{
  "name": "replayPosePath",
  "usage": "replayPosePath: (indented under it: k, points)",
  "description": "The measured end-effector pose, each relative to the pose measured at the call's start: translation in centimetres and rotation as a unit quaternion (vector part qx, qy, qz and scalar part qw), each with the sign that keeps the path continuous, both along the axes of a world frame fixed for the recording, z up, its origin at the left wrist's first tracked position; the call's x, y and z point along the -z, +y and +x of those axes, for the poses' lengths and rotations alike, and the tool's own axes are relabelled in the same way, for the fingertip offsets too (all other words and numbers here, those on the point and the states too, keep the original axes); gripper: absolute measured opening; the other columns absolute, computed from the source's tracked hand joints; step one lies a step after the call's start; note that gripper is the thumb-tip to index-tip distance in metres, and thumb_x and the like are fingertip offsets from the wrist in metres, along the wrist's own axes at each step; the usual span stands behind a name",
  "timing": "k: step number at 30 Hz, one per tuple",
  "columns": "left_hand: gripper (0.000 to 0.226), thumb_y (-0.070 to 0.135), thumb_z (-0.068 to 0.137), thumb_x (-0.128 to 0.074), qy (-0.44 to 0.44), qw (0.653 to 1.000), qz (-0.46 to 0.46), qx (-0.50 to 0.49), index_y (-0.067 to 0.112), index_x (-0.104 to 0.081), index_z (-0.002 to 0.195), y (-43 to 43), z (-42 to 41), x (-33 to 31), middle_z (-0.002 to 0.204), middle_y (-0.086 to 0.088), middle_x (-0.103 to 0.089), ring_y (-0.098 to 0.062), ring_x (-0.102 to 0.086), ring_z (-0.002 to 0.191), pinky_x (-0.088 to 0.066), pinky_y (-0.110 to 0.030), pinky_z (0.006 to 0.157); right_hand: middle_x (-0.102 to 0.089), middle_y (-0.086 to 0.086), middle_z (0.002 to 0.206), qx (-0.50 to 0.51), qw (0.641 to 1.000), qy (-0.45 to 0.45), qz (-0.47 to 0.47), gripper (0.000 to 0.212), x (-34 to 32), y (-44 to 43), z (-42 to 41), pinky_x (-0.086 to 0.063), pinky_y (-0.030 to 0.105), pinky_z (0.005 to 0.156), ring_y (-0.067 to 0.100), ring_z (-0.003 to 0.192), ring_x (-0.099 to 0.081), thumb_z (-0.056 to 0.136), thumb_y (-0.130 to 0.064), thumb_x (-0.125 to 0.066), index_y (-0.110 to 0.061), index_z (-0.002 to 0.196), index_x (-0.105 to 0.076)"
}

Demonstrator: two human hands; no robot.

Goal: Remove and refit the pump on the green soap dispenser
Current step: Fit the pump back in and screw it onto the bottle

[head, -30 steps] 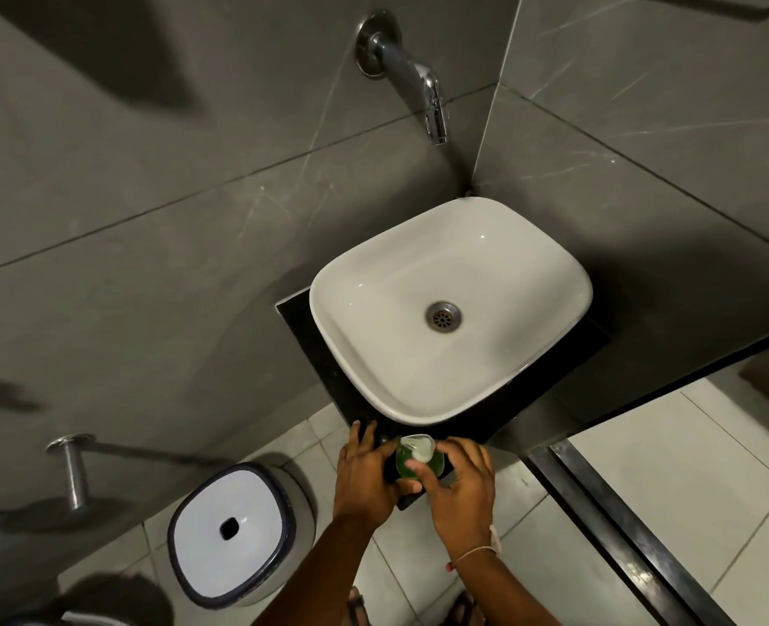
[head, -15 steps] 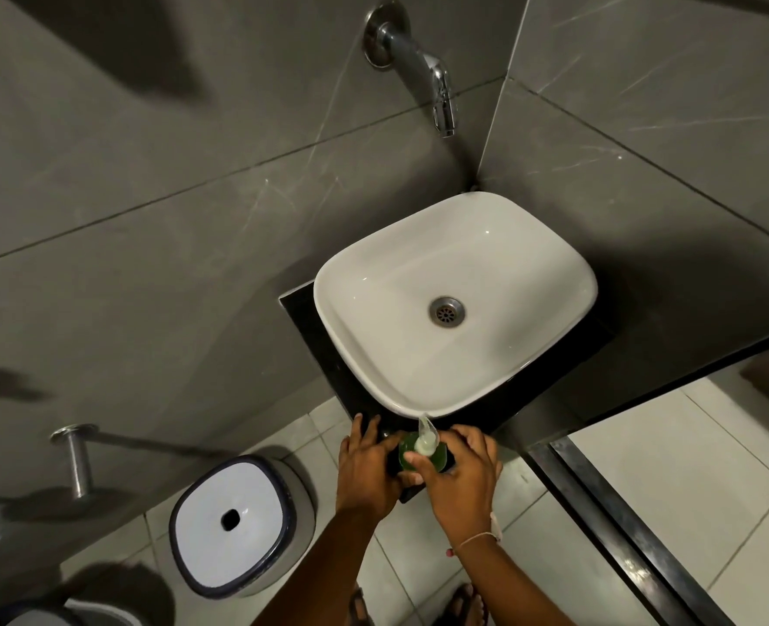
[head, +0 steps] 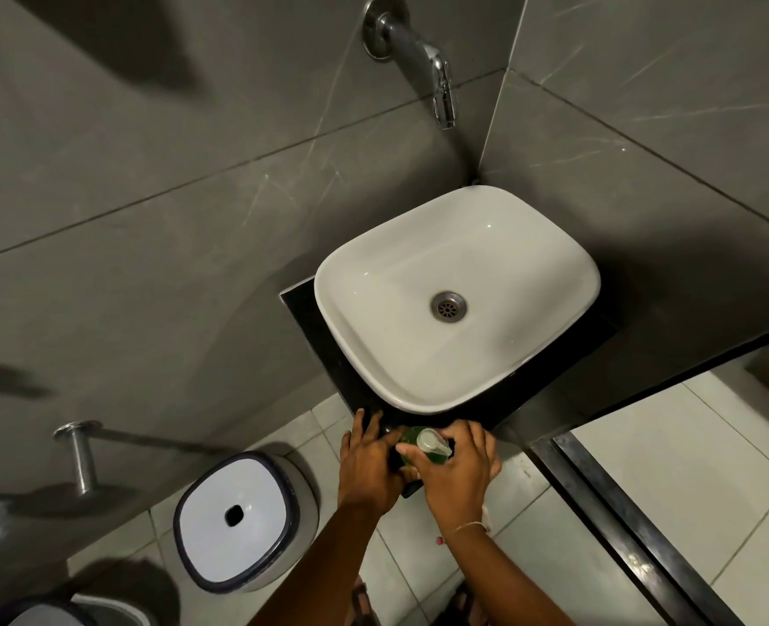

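The green soap dispenser (head: 412,438) stands at the near corner of the black counter (head: 301,309), just in front of the white basin (head: 509,246). Its pale pump (head: 432,441) sits on top, nozzle pointing right. My left hand (head: 371,460) wraps the bottle's left side and hides most of its body. My right hand (head: 457,472) curls around the pump from the right, thumb and fingers on its collar.
A chrome tap (head: 432,61) juts from the grey wall above the basin. A white-lidded bin (head: 238,521) stands on the tiled floor at lower left. A chrome wall fitting (head: 77,458) sticks out at left. A dark metal floor rail (head: 635,526) runs along the right.
The pump's nozzle has turned from pointing away, toward the basin, round to the right under my right hand. Both hands stay on the dispenser. The view has shifted slightly.
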State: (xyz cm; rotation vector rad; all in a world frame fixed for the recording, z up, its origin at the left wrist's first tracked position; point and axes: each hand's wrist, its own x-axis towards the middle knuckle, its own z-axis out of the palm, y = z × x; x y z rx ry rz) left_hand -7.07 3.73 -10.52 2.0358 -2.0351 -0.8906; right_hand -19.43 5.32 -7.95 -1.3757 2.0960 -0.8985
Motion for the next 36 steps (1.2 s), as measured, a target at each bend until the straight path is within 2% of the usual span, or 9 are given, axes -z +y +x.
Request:
replayPosePath:
  k: [7,10,14,19,24,28,30,32,36]
  points:
    - [0.062,0.043,0.078,-0.071,0.005,1.0,-0.003,0.001,0.037,-0.046,0.135,0.0,0.0,0.1,0.158,-0.002,-0.026,-0.027,-0.002,0.15,-0.017,-0.051,0.121,-0.055,-0.016,0.113,-0.056,0.998,-0.017,-0.026,0.048,0.0,0.7,-1.1,-0.03,0.039,0.096,0.017,0.122,-0.042,0.06,-0.062,-0.072,-0.039,0.102,-0.069]
    - [0.066,0.046,0.077,-0.071,0.002,1.0,-0.003,0.001,0.037,-0.044,0.136,0.0,0.0,0.1,0.159,-0.001,-0.026,-0.027,-0.002,0.15,-0.016,-0.05,0.122,-0.06,-0.01,0.104,-0.034,0.999,0.006,-0.027,0.036,-0.1,0.3,-1.0,-0.033,0.039,0.093,0.023,0.115,-0.048,0.057,-0.041,-0.088,-0.026,0.085,-0.071]
    - [0.064,0.038,0.079,-0.071,0.009,1.0,-0.006,-0.012,0.035,-0.044,0.137,0.2,0.0,0.1,0.159,-0.002,-0.026,-0.026,-0.001,0.15,-0.017,-0.05,0.121,-0.057,-0.005,0.096,0.003,1.0,-0.004,0.023,0.052,-0.8,-0.5,0.2,-0.035,0.042,0.089,0.021,0.11,-0.047,0.049,-0.053,-0.084,-0.022,0.078,-0.054]
    - [0.062,0.044,0.079,-0.069,0.012,1.0,0.001,-0.009,0.036,-0.045,0.136,0.1,-0.1,0.0,0.159,-0.002,-0.026,-0.027,-0.001,0.15,-0.017,-0.05,0.121,-0.06,-0.013,0.113,-0.075,0.997,0.001,-0.02,0.045,-0.2,0.3,-1.0,-0.033,0.044,0.097,0.018,0.123,-0.043,0.059,-0.058,-0.07,-0.038,0.1,-0.068]
    - [0.064,0.039,0.079,-0.07,0.006,1.0,-0.008,-0.01,0.035,-0.044,0.137,0.3,-0.2,0.1,0.159,-0.001,-0.027,-0.027,-0.003,0.15,-0.019,-0.05,0.121,-0.062,-0.002,0.107,-0.013,0.999,0.029,0.027,0.052,-0.8,-0.6,0.1,-0.032,0.047,0.1,0.024,0.119,-0.045,0.05,-0.059,-0.083,-0.021,0.08,-0.063]
    - [0.064,0.043,0.078,-0.07,0.013,1.0,-0.008,-0.012,0.037,-0.044,0.136,0.2,-0.1,0.2,0.158,-0.002,-0.028,-0.028,-0.004,0.15,-0.019,-0.05,0.12,-0.059,-0.01,0.121,-0.059,0.998,0.018,-0.01,0.059,-0.8,0.5,-0.6,-0.03,0.05,0.104,0.021,0.128,-0.041,0.063,-0.071,-0.064,-0.031,0.106,-0.066]
    - [0.066,0.05,0.075,-0.071,0.014,1.0,-0.006,-0.01,0.037,-0.046,0.135,0.1,-0.1,0.1,0.158,-0.002,-0.028,-0.028,-0.004,0.149,-0.017,-0.049,0.121,-0.055,-0.02,0.125,-0.089,0.995,0.013,-0.039,0.048,-0.4,1.0,-1.4,-0.029,0.052,0.106,0.022,0.132,-0.041,0.073,-0.061,-0.064,-0.034,0.114,-0.067]
    - [0.068,0.052,0.074,-0.071,0.009,1.0,-0.006,-0.008,0.037,-0.046,0.135,0.1,-0.1,0.3,0.158,-0.002,-0.028,-0.027,-0.004,0.149,-0.016,-0.049,0.121,-0.055,-0.022,0.12,-0.074,0.996,0.015,-0.039,0.035,-0.4,0.8,-1.8,-0.031,0.05,0.104,0.024,0.129,-0.045,0.068,-0.042,-0.079,-0.03,0.101,-0.072]
    - [0.066,0.046,0.077,-0.07,0.0,1.0,-0.01,-0.005,0.036,-0.044,0.137,0.1,0.0,0.5,0.158,-0.002,-0.027,-0.028,-0.004,0.149,-0.019,-0.05,0.12,-0.063,-0.005,0.104,-0.036,0.998,0.044,0.02,0.046,-0.7,-0.1,-1.1,-0.037,0.049,0.099,0.024,0.117,-0.048,0.054,-0.054,-0.081,-0.025,0.08,-0.058]
